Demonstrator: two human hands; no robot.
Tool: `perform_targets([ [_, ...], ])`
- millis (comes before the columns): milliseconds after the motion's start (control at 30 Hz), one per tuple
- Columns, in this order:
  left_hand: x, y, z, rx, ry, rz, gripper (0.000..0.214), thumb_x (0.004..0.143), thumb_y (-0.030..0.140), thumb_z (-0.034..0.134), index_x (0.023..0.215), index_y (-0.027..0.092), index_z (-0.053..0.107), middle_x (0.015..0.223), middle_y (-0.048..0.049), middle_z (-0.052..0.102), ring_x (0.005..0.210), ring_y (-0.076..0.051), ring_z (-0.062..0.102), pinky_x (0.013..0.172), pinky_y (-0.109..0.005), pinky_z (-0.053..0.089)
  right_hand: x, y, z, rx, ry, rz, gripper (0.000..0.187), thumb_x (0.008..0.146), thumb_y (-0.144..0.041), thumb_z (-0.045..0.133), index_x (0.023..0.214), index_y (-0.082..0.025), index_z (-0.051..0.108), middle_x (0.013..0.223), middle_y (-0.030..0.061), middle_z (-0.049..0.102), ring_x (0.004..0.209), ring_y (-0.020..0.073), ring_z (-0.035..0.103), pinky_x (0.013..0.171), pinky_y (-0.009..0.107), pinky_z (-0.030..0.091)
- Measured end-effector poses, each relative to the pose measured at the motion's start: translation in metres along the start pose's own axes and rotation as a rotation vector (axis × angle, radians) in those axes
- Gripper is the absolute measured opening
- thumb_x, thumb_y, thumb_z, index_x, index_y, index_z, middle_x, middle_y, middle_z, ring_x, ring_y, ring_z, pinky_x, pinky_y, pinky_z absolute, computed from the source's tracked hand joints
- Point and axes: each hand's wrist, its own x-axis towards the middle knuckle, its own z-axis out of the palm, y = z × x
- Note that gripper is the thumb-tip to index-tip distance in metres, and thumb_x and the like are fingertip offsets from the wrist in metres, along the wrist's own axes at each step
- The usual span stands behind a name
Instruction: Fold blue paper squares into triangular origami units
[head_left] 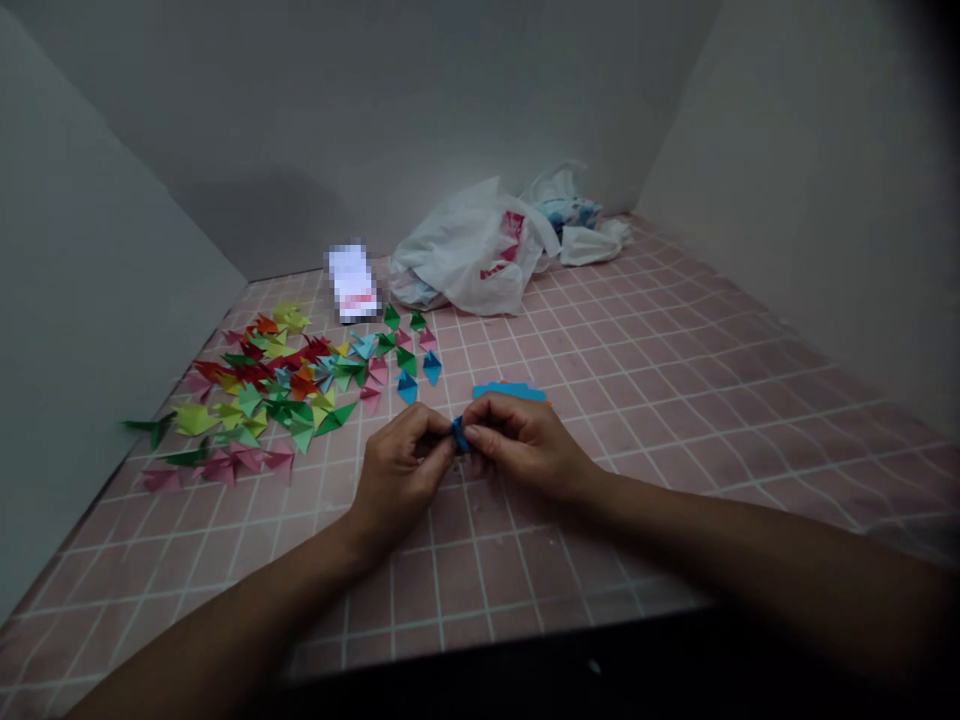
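Note:
A small folded blue paper [460,435] is pinched between my two hands, just above the table. My left hand [401,462] grips its left side with thumb and forefinger. On its right side, the thumb and fingers of my right hand [529,445] close on it. My fingers hide much of its shape. Right behind my right hand lies a stack of paper squares [511,391], blue on top with an orange edge showing. Two folded blue paper pieces [407,387] rest beyond my left hand, near green and pink ones.
Many folded paper cranes [289,375] in several colours spread over the left of the pink checked tablecloth [637,420]. Behind them a lit phone [354,283] leans up, its screen blurred. A white plastic bag [472,250] lies by the back wall, with crumpled packaging [592,240] beside it.

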Motion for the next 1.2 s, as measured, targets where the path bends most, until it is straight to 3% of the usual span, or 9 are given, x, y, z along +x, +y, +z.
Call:
perform_targets([
  [133, 0.0008, 0.0014, -0.0011, 0.060, -0.007, 0.047, 0.012, 0.088, 0.015, 0.062, 0.078, 0.021, 0.060, 0.074, -0.0003, 0.061, 0.068, -0.015, 0.059, 0.065, -0.028, 0.046, -0.0002, -0.0006, 0.0003, 0.014, 0.004, 0.003, 0.012, 0.090, -0.029, 0.060, 0.085, -0.018, 0.058, 0.064, -0.0032, 0.059, 0.053, 0.0101, 0.058, 0.054, 0.025, 0.048],
  [433, 0.0033, 0.0031, -0.0028, 0.307, 0.010, 0.392, 0.019, 0.089, 0.001, 0.056, 0.081, 0.019, 0.058, 0.072, 0.0014, 0.055, 0.066, -0.013, 0.055, 0.061, -0.024, 0.042, -0.0013, 0.0001, 0.0007, 0.104, 0.011, 0.055, 0.021, 0.088, -0.036, 0.067, 0.083, -0.018, 0.058, 0.063, -0.0031, 0.061, 0.053, 0.0108, 0.059, 0.053, 0.025, 0.048],
  [733, 0.0042, 0.0015, -0.0030, 0.367, 0.010, 0.451, 0.018, 0.091, 0.001, 0.055, 0.083, 0.018, 0.057, 0.075, -0.0002, 0.058, 0.071, -0.015, 0.059, 0.065, -0.025, 0.047, -0.0008, -0.0027, -0.0004, 0.146, -0.012, 0.065, 0.019, 0.089, -0.034, 0.066, 0.082, -0.018, 0.058, 0.064, -0.0029, 0.062, 0.054, 0.0106, 0.059, 0.054, 0.024, 0.048],
  [900, 0.0035, -0.0001, -0.0041, 0.446, 0.008, 0.497, 0.017, 0.092, 0.003, 0.054, 0.083, 0.017, 0.058, 0.080, -0.0035, 0.062, 0.073, -0.016, 0.062, 0.067, -0.026, 0.051, -0.0005, -0.0004, -0.0024, 0.220, -0.048, 0.144, 0.028, 0.088, -0.043, 0.070, 0.081, -0.018, 0.059, 0.062, -0.0013, 0.064, 0.054, 0.0109, 0.059, 0.055, 0.024, 0.048],
  [1200, 0.0044, -0.0019, -0.0057, 0.448, 0.031, 0.506, 0.016, 0.092, 0.003, 0.054, 0.085, 0.016, 0.060, 0.083, -0.0055, 0.065, 0.076, -0.017, 0.066, 0.070, -0.027, 0.053, 0.0024, 0.0056, -0.0032, 0.407, -0.079, 0.238, 0.029, 0.083, -0.041, 0.076, 0.079, -0.017, 0.062, 0.063, 0.0007, 0.067, 0.052, 0.0107, 0.059, 0.053, 0.023, 0.048],
])
